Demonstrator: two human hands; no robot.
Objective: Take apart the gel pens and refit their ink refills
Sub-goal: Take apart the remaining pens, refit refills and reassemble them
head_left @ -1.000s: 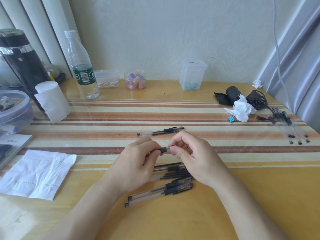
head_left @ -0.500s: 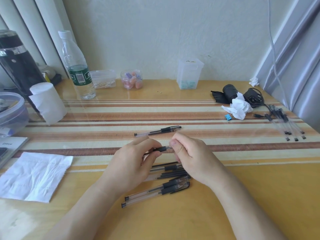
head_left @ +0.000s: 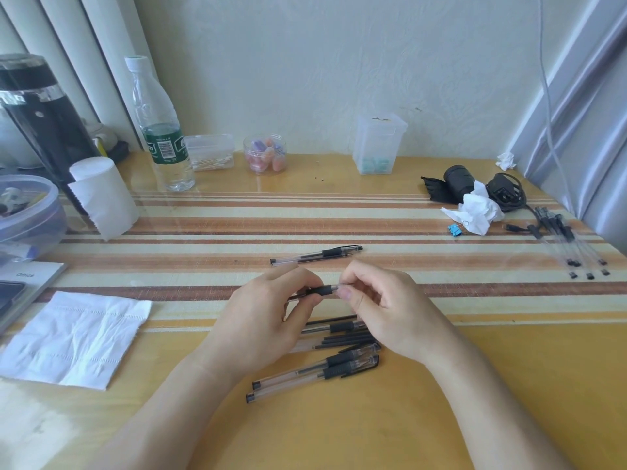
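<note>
I hold one gel pen (head_left: 324, 290) level above the table between both hands. My left hand (head_left: 264, 320) grips its barrel, which is mostly hidden in my fingers. My right hand (head_left: 383, 310) pinches the clear tip end beside the black rubber grip. Under my hands lies a loose pile of several gel pens and black refills (head_left: 339, 354). A single capped pen (head_left: 317, 255) lies apart, just beyond my hands. Several more clear pens (head_left: 573, 245) lie at the far right edge.
A folded white tissue (head_left: 74, 337) lies at the left. A paper roll (head_left: 101, 195), water bottle (head_left: 159, 130), black flask (head_left: 37, 117) and lidded bowl (head_left: 23, 212) stand at the back left. Small plastic containers (head_left: 378, 144) line the wall. A crumpled tissue, black charger (head_left: 505, 191) and cable sit back right.
My hands stay in the same place on the pen. My right fingers have shifted slightly on the tip end. The view has drifted a little.
</note>
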